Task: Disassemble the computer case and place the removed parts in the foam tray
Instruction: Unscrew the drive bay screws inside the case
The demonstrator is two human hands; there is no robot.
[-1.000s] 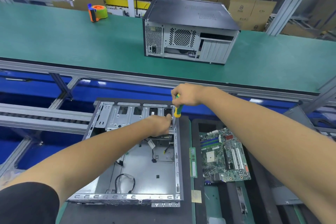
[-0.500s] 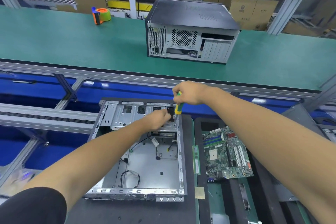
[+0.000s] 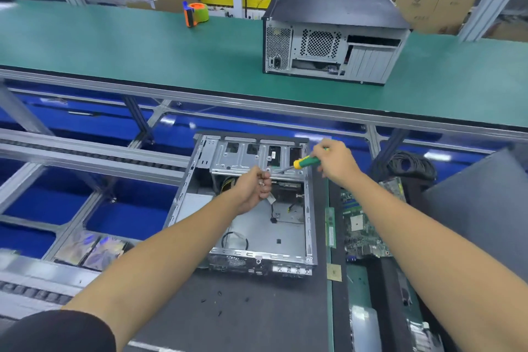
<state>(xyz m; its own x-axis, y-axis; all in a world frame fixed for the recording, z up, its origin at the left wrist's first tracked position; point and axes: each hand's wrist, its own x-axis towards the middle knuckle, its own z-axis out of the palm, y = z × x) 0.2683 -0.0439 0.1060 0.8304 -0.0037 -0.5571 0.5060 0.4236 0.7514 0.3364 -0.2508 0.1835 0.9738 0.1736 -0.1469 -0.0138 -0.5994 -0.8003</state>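
1. Open grey sheet-metal computer case, lid off, lying flat on a dark work mat at the centre of the view; laid open side up, apparently so its interior can be reached from above

2. Silver perforated drive cage, at 12 o'clock inside the case; seemingly the part now being freed

3. Right hand, at 2 o'clock of the case, fingers wrapped around a green-and-yellow-handled screwdriver; the shaft angles down and left to the cage's front lip, likely onto a screw

4. Left hand, just below the cage edge, curled nearly closed with small silver screws showing between its fingers; probably kept there so they are not lost

5. Green bare motherboard, at 3 o'clock of the case, resting in a black foam tray; already removed and stowed

6. Small dark loose screws, scattered on the mat at 6 o'clock

7. Second closed grey computer case, upright on the green bench at 12 o'clock, well apart
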